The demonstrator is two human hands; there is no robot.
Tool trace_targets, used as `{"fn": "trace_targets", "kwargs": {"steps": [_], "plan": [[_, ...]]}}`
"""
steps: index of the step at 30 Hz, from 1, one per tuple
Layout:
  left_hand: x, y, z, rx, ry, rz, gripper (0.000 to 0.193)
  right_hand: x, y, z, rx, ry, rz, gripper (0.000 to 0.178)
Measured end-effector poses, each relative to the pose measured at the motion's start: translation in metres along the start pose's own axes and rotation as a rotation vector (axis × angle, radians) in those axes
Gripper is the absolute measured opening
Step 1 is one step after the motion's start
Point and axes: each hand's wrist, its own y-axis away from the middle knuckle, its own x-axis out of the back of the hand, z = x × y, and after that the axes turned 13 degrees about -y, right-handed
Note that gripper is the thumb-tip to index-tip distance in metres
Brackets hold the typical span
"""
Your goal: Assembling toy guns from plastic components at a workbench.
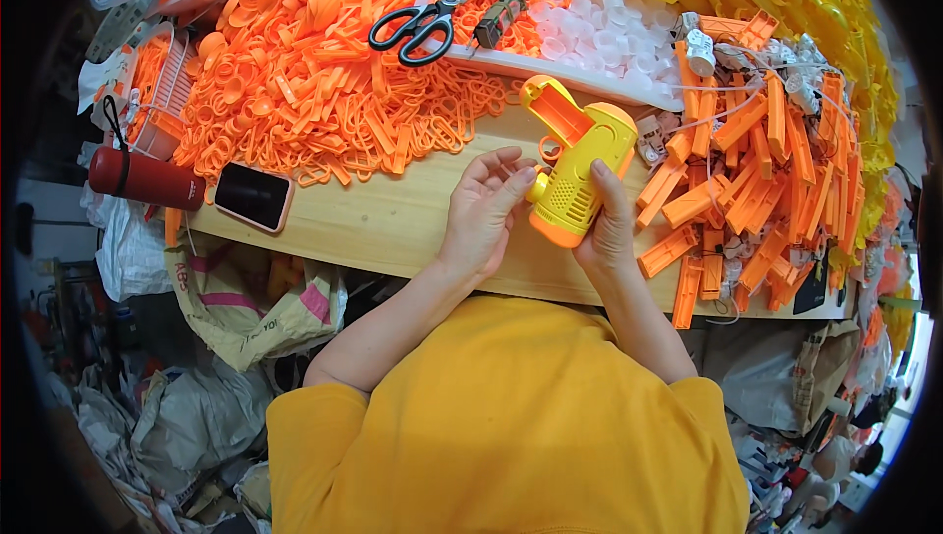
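My right hand (609, 224) is wrapped round a yellow plastic toy housing (584, 175) with orange parts, held tilted above the wooden table. An orange flap or hollow arm (558, 113) sticks out from its upper left, and slots and small holes mark its yellow side. A round yellow knob (537, 187) projects from the housing's left side. Right beside that knob, my left hand (481, 208) has its fingers curled and the thumb and fingertips close together; what they pinch, if anything, is hidden. An orange ring-like part (550, 148) shows just beyond the left fingertips.
Loose orange plastic parts (305, 62) are heaped at the back left. Scissors (424, 25) lie by a white tray (550, 67) with small white caps (609, 28). Orange wired assemblies (756, 161) pile up at right. A phone (253, 197) and red bottle (147, 176) rest at left.
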Motion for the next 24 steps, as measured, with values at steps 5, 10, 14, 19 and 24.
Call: {"fn": "trace_targets", "kwargs": {"steps": [5, 10, 14, 19, 24], "plan": [[0.005, 0.0, -0.005, 0.059, -0.014, -0.103, 0.039, -0.004, -0.003, -0.002, 0.0, -0.047, -0.021, 0.055], [-0.013, 0.018, -0.001, -0.205, -0.276, -0.114, 0.046, -0.008, -0.007, 0.0, 0.038, -0.067, -0.029, 0.055], [-0.017, 0.024, -0.009, -0.381, -0.43, -0.13, 0.057, -0.011, -0.008, 0.004, 0.117, -0.012, -0.035, 0.055], [-0.017, 0.024, -0.02, -0.433, -0.474, -0.125, 0.071, -0.026, -0.004, 0.004, 0.192, 0.006, -0.068, 0.046], [-0.02, 0.023, -0.025, -0.492, -0.454, -0.127, 0.067, -0.034, -0.002, 0.006, 0.263, 0.048, -0.042, 0.044]]}}
